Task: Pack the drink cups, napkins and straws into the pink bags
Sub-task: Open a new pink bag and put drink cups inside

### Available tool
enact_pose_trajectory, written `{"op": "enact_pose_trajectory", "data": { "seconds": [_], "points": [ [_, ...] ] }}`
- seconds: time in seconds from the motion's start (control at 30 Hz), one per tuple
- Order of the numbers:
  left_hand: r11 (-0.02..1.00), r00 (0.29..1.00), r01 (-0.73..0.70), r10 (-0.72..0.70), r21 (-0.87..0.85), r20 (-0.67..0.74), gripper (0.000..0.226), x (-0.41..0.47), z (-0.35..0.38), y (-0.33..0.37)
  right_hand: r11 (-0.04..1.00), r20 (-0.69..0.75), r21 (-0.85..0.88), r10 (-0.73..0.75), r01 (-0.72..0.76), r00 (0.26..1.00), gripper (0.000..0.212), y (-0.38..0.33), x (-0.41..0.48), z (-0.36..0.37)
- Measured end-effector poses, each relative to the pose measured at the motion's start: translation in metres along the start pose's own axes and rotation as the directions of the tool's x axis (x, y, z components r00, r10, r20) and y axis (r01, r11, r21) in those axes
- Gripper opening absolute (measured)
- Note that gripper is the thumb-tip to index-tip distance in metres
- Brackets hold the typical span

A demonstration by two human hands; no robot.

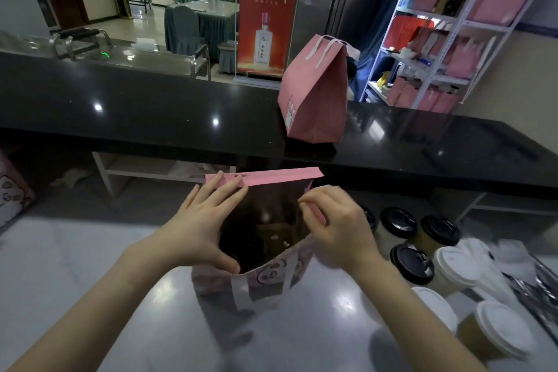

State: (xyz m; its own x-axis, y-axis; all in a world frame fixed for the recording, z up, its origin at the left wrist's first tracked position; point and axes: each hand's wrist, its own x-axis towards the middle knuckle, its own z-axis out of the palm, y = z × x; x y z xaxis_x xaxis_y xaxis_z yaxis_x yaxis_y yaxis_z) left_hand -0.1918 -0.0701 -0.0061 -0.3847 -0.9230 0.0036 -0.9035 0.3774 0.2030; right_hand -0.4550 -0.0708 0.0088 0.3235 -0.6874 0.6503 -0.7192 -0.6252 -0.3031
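Open bag (pixel 265 278) between both hands: left hand (pixel 196 229), fingers straight, presses its far rim; right hand (pixel 338 226) pinches the right rim, cups (pixel 412 263) just beside

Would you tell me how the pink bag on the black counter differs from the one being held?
The counter bag is shut, its top folded to a peak; the near bag gapes open. The counter bag stands untouched on the black counter; the near bag sits on the grey worktop, held by the left hand and right hand. Both are pink with white handles.
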Motion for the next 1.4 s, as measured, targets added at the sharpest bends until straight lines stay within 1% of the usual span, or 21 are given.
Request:
{"op": "enact_pose_trajectory", "data": {
  "seconds": [0.03, 0.07, 0.1, 0.13, 0.17, 0.23, 0.3, 0.4, 0.47, 0.5, 0.53, 0.7, 0.8, 0.87, 1.0, 1.13, 1.17, 1.23, 1.3, 1.4],
  "points": [
    [1.0, 1.0, 0.005, -0.005, -0.01, 0.0, 0.133, 0.003, 0.002, 0.001, 0.994, -0.031, -0.067, 0.081, -0.083, 0.996, 0.014, 0.016, 0.0, -0.01],
    [1.0, 1.0, 0.009, -0.009, -0.015, -0.005, 0.134, 0.005, 0.005, 0.003, 0.973, -0.02, -0.137, 0.184, -0.185, 0.983, 0.013, 0.034, 0.0, -0.017],
    [1.0, 1.0, 0.011, -0.012, -0.014, -0.016, 0.135, 0.007, 0.008, 0.004, 0.935, 0.03, -0.211, 0.299, -0.286, 0.954, 0.017, 0.054, -0.001, -0.02],
    [1.0, 1.0, 0.01, -0.01, -0.011, -0.028, 0.136, 0.009, 0.01, 0.006, 0.886, 0.113, -0.289, 0.409, -0.364, 0.906, 0.024, 0.073, -0.002, -0.02],
    [1.0, 0.999, 0.007, -0.007, -0.008, -0.04, 0.135, 0.012, 0.012, 0.007, 0.837, 0.213, -0.377, 0.495, -0.396, 0.842, 0.035, 0.09, -0.003, -0.018],
    [1.0, 0.999, 0.01, -0.01, -0.01, -0.05, 0.134, 0.015, 0.015, 0.008, 0.771, 0.388, -0.54, 0.585, -0.338, 0.713, 0.056, 0.117, -0.003, -0.01],
    [0.999, 0.998, 0.028, -0.029, -0.014, -0.057, 0.134, 0.019, 0.017, 0.007, 0.742, 0.475, -0.615, 0.618, -0.266, 0.626, 0.069, 0.138, -0.002, 0.0],
    [0.999, 0.996, 0.048, -0.049, -0.023, -0.069, 0.133, 0.021, 0.018, 0.002, 0.707, 0.518, -0.654, 0.677, -0.268, 0.522, 0.083, 0.164, 0.0, 0.016],
    [0.999, 0.996, 0.047, -0.049, -0.026, -0.07, 0.13, 0.021, 0.018, 0.0, 0.683, 0.538, -0.678, 0.713, -0.271, 0.449, 0.087, 0.176, 0.0, 0.023],
    [0.998, 0.996, 0.045, -0.048, -0.033, -0.072, 0.129, 0.02, 0.017, -0.001, 0.678, 0.543, -0.684, 0.721, -0.271, 0.431, 0.087, 0.179, -0.001, 0.027],
    [0.998, 0.996, 0.044, -0.047, -0.041, -0.075, 0.129, 0.02, 0.017, -0.001, 0.68, 0.543, -0.68, 0.719, -0.274, 0.435, 0.087, 0.18, -0.002, 0.028],
    [0.999, 0.995, 0.041, -0.045, -0.034, -0.094, 0.132, 0.02, 0.018, 0.003, 0.762, 0.542, -0.552, 0.637, -0.339, 0.549, 0.087, 0.154, -0.008, 0.02],
    [0.998, 0.992, 0.057, -0.058, -0.011, -0.113, 0.131, 0.021, 0.019, 0.004, 0.833, 0.525, -0.412, 0.548, -0.37, 0.651, 0.082, 0.132, 0.002, -0.001],
    [0.997, 0.991, 0.074, -0.075, -0.009, -0.11, 0.129, 0.023, 0.018, 0.004, 0.878, 0.52, -0.346, 0.473, -0.331, 0.711, 0.083, 0.117, 0.015, -0.024],
    [0.995, 0.992, 0.104, -0.104, 0.003, -0.072, 0.131, 0.026, 0.017, 0.003, 0.929, 0.471, -0.311, 0.333, -0.2, 0.817, 0.085, 0.078, 0.049, -0.077],
    [0.994, 0.993, 0.112, -0.112, 0.0, -0.039, 0.132, 0.028, 0.017, 0.004, 0.98, 0.396, -0.162, 0.175, -0.12, 0.901, 0.081, 0.031, 0.08, -0.111],
    [0.994, 0.993, 0.111, -0.111, -0.003, -0.041, 0.132, 0.028, 0.017, 0.005, 0.987, 0.392, -0.131, 0.138, -0.094, 0.909, 0.081, 0.021, 0.086, -0.111],
    [0.996, 0.994, 0.094, -0.095, -0.008, -0.054, 0.131, 0.026, 0.018, 0.005, 0.996, 0.422, -0.069, 0.084, -0.06, 0.903, 0.082, 0.004, 0.094, -0.099],
    [0.998, 0.995, 0.064, -0.066, -0.017, -0.074, 0.13, 0.024, 0.019, 0.004, 0.999, 0.495, -0.033, 0.036, -0.023, 0.868, 0.083, -0.009, 0.096, -0.074],
    [0.998, 0.995, 0.055, -0.056, -0.015, -0.083, 0.131, 0.02, 0.018, 0.005, 0.997, 0.602, -0.073, 0.03, 0.017, 0.798, 0.082, -0.016, 0.084, -0.03]
  ]
}}
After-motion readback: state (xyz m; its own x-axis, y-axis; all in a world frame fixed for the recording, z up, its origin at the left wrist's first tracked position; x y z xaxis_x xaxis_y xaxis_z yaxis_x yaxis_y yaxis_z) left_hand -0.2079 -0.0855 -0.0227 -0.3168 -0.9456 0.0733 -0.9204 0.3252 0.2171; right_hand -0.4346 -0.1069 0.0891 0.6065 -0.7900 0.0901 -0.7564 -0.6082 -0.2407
